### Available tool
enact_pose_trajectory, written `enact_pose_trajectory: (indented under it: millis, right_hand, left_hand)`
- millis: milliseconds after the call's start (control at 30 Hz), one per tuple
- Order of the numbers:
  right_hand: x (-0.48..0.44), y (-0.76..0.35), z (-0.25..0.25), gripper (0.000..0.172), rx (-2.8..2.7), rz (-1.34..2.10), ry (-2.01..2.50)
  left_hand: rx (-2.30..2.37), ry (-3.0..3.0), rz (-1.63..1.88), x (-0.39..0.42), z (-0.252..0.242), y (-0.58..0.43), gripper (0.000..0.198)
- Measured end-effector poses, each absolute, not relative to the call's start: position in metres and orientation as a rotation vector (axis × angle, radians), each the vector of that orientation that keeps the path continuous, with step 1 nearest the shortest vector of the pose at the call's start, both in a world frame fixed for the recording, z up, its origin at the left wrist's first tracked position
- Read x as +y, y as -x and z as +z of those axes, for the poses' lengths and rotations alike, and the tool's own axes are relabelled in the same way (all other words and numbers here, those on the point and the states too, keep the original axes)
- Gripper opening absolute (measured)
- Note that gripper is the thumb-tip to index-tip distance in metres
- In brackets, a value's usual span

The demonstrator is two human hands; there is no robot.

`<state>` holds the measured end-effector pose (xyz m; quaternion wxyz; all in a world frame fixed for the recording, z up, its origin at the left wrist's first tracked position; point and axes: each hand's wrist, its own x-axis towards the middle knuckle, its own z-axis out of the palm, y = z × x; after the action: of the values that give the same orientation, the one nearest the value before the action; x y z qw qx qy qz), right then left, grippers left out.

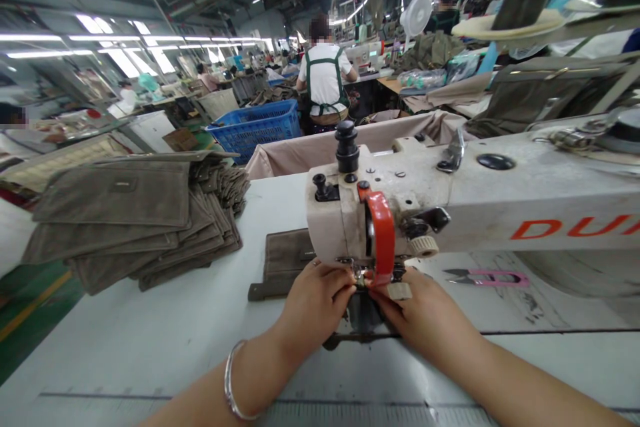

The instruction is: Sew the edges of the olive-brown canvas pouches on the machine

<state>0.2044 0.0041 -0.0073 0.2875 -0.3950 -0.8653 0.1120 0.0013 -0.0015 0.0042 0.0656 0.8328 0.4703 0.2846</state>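
A white sewing machine [333, 223] with an orange guard [384, 237] stands over the worktable. Under its head lies a brown stitched fabric piece [285, 260], with a narrow strip [263, 291] along its near edge. My left hand [315, 300] is closed at the presser foot [359, 275], thumb and index finger pinching the fabric's edge. From the other side my right hand [425, 307] reaches to the same spot, fingers drawn together. Its fingertips are partly hidden by the guard and machine parts, so what they grip cannot be made out.
Brown fabric flaps [120, 207] are piled on the table's left. Pink-handled thread snips [493, 277] lie under the machine arm. A ruler scale [320, 411] runs along the near edge. Beyond are a blue crate [255, 127], a pinkish cloth-lined bin [285, 157] and a seated person [324, 77].
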Motion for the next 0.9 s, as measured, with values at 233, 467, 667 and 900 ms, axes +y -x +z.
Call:
enact_pose_trajectory:
  millis: [233, 467, 667, 900]
  right_hand:
    - [0.0042, -0.2026, -0.0095, 0.021, -2.309, 0.325, 1.149]
    - [0.0045, -0.2012, -0.011, 0.021, -2.311, 0.304, 1.171]
    - [0.006, -0.2007, -0.0131, 0.02, -2.297, 0.346, 1.132]
    - [0.0062, -0.1998, -0.0123, 0.021, -2.305, 0.354, 1.163]
  left_hand:
    - [1.509, -2.486, 0.774, -0.0006, 0.0047, -0.0011, 0.01]
    - [1.518, -2.464, 0.772, -0.0004, 0.0032, -0.0013, 0.009]
    - [1.558, -2.432, 0.776, -0.0007, 0.0011, -0.0019, 0.009]
    - [1.535, -2.46, 0.81, 0.0008, 0.0002, -0.0025, 0.009]
